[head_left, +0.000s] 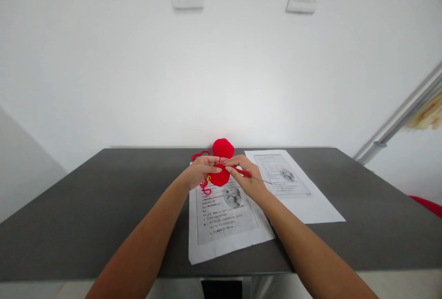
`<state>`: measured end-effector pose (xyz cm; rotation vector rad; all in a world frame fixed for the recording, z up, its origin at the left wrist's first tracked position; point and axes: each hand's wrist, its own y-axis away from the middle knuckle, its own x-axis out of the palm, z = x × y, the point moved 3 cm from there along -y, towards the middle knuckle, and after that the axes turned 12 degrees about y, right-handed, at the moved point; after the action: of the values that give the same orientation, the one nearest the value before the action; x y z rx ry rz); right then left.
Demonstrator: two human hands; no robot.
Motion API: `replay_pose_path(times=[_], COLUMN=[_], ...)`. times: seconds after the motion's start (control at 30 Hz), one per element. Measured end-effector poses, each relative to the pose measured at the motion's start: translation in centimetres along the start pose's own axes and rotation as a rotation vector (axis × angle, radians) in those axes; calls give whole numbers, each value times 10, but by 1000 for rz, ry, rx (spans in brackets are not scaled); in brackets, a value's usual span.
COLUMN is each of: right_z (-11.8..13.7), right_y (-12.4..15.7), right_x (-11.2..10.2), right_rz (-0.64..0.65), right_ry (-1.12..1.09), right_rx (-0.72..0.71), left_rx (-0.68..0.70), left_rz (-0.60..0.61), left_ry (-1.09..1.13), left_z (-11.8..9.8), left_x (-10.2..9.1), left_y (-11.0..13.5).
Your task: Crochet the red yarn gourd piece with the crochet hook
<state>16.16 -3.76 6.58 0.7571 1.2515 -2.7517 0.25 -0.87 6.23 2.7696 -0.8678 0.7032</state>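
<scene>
A red crocheted piece point(221, 161), shaped like two stacked rounds, is held up over the table's middle. My left hand point(200, 170) pinches its left side, with red yarn point(201, 155) looping behind the fingers and a short tail hanging below. My right hand point(247, 177) grips a crochet hook point(249, 175) with a red handle and a thin metal shaft pointing right. The two hands' fingertips meet at the piece's waist.
Two printed paper sheets lie on the dark grey table point(86, 207): one point(224, 221) under my hands, another point(293, 184) to the right. A white wall is close behind. A metal rail point(397, 124) slants at the right. Something red point(428, 204) peeks in at the right edge.
</scene>
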Motion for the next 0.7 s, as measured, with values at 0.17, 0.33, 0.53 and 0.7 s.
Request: replay_pose_path(times=[0.17, 0.33, 0.53, 0.7], right_z=[-4, 0, 8, 8], right_y=[0, -1, -2, -1], right_x=[1, 0, -5, -4], right_rz=[-7, -34, -72, -80], right_ry=[-49, -62, -100, -177], right_rx=[75, 14, -12, 151], left_rx=[68, 117, 96, 100], left_rz=[-44, -104, -143, -158], left_ry=[-93, -140, -42, 7], left_z=[1, 1, -8, -12], left_x=[-2, -3, -5, -5], left_y=[-2, -3, 2, 4])
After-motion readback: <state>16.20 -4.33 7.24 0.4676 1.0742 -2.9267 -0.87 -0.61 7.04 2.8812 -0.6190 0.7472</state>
